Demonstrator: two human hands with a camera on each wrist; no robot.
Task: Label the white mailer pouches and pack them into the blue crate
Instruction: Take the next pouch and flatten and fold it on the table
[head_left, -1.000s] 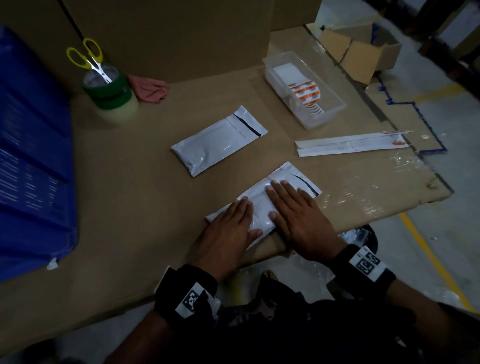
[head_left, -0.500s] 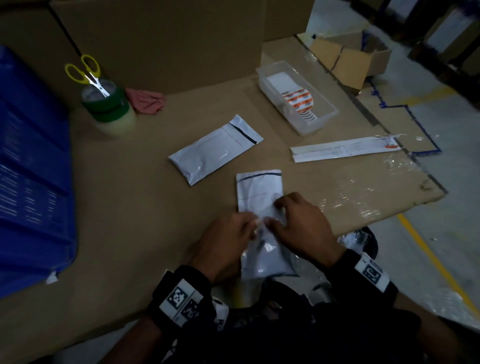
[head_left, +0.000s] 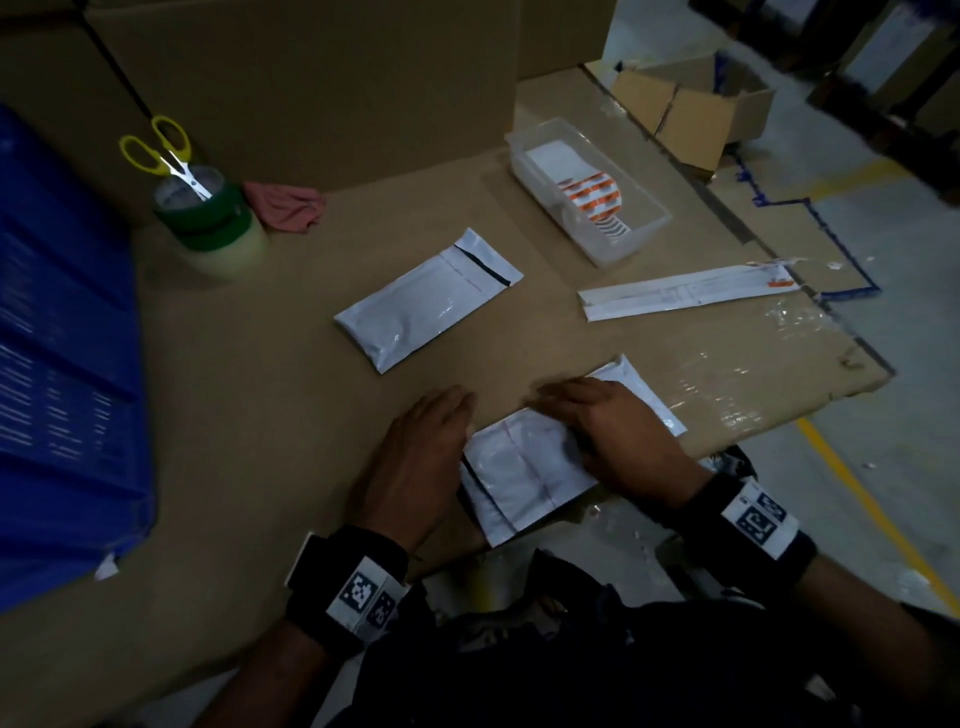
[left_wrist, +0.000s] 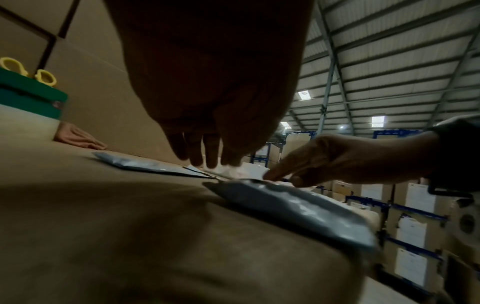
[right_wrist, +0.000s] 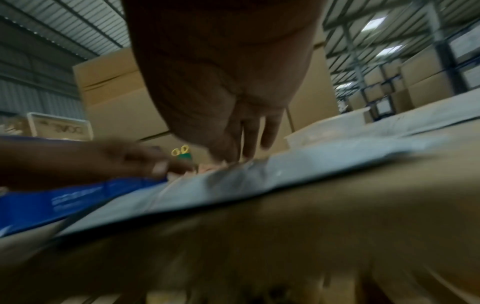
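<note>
Near mailer pouch (head_left: 524, 480): white with a black stripe along one end. Far mailer pouch (head_left: 423, 306): white, black stripe near its flap. Crate (head_left: 57, 364): blue, with rows of pale slots. Surface (head_left: 234, 441): brown cardboard. Scissors (head_left: 156, 148): yellow handles, silvery blades. Tape rolls (head_left: 208, 223): green above, pale cream below. Cloth (head_left: 283, 205): pink. Tray (head_left: 644, 228): clear, holding a sheet (head_left: 595, 200) of orange-and-white labels. Paper strip (head_left: 685, 291): white. Wristbands (head_left: 758, 519): black, bearing black-and-white square-patterned tags. Floor lines (head_left: 872, 512): yellow.
</note>
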